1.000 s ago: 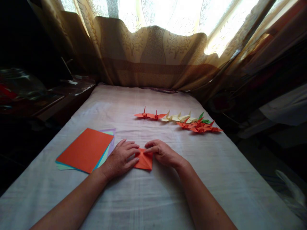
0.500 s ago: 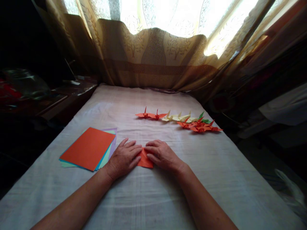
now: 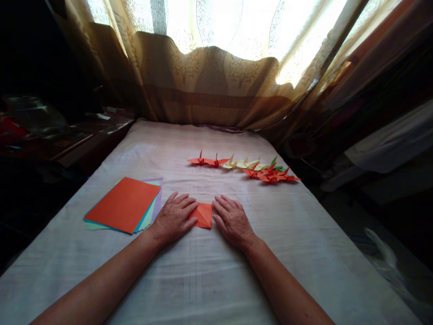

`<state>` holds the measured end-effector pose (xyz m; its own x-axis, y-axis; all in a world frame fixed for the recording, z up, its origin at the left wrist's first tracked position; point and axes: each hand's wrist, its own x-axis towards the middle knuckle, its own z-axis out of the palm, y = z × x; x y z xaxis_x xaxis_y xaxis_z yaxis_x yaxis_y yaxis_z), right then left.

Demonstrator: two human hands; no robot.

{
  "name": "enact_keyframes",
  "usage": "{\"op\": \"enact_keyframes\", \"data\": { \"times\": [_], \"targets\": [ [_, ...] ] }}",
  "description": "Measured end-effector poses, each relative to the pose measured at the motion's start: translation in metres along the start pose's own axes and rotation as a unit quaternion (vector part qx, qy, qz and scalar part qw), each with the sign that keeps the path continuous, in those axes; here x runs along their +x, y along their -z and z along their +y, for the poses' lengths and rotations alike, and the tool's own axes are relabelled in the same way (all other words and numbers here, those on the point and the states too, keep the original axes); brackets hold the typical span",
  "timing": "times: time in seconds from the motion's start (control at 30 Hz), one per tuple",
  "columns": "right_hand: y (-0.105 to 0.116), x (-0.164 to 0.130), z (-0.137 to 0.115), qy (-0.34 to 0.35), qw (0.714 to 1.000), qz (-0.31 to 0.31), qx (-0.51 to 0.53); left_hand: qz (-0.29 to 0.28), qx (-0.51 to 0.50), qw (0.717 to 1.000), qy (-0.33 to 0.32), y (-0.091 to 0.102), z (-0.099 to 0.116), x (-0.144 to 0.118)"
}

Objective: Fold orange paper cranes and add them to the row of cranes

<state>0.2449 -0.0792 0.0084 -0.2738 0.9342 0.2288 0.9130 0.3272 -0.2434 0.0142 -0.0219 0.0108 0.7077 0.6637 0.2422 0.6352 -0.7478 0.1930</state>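
Observation:
A small folded square of orange paper point(image 3: 204, 215) lies flat on the cloth-covered surface, with crease lines across it. My left hand point(image 3: 176, 216) rests palm down, its fingers stretched out and their tips over the paper's left side. At the paper's right edge lies my right hand point(image 3: 232, 220), also flat with fingers extended; the fingertips are beside the edge, and whether they touch it I cannot tell. Part of the paper's left side is hidden under the left fingers.
A stack of coloured sheets point(image 3: 126, 203), orange on top, lies to the left. Several folded paper cranes in orange point(image 3: 270, 174), cream point(image 3: 245, 163) and green point(image 3: 274, 163) stand toward the back right. A patterned curtain point(image 3: 209, 81) hangs behind the pale cloth point(image 3: 216, 280).
My right hand has slid off the paper to the right, so more of the orange square shows. My left hand stays on its left side. The view has shifted slightly.

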Motion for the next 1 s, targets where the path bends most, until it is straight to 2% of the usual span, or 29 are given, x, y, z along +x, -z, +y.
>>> {"op": "enact_keyframes", "data": {
  "times": [0.07,0.2,0.5,0.7,0.77,0.83,0.93,1.0],
  "targets": [
    [0.001,0.0,-0.007,0.037,0.999,-0.005,0.01,-0.003,-0.001,1.0,0.004,0.0,-0.001,-0.001],
    [0.0,0.0,-0.02,0.101,0.991,-0.087,0.03,-0.022,-0.005,1.0,0.01,-0.002,-0.004,-0.005],
    [0.012,-0.029,-0.001,0.098,0.981,-0.163,0.037,-0.084,-0.003,0.996,0.014,-0.002,-0.01,-0.012],
    [0.019,-0.034,-0.002,0.087,0.981,-0.169,0.041,-0.12,0.001,0.993,0.01,0.008,-0.011,-0.01],
    [0.021,-0.03,-0.003,0.089,0.982,-0.162,0.04,-0.104,0.009,0.994,0.009,0.007,-0.01,-0.01],
    [0.023,-0.026,-0.004,0.091,0.984,-0.147,0.034,-0.065,0.02,0.998,0.007,0.005,-0.006,-0.012],
    [0.024,-0.018,-0.005,0.092,0.989,-0.12,0.009,0.003,0.044,0.999,0.019,0.003,0.007,-0.018],
    [0.022,-0.016,-0.005,0.089,0.991,-0.101,-0.012,0.028,0.061,0.997,0.046,0.003,0.019,-0.024]
  ]
}}
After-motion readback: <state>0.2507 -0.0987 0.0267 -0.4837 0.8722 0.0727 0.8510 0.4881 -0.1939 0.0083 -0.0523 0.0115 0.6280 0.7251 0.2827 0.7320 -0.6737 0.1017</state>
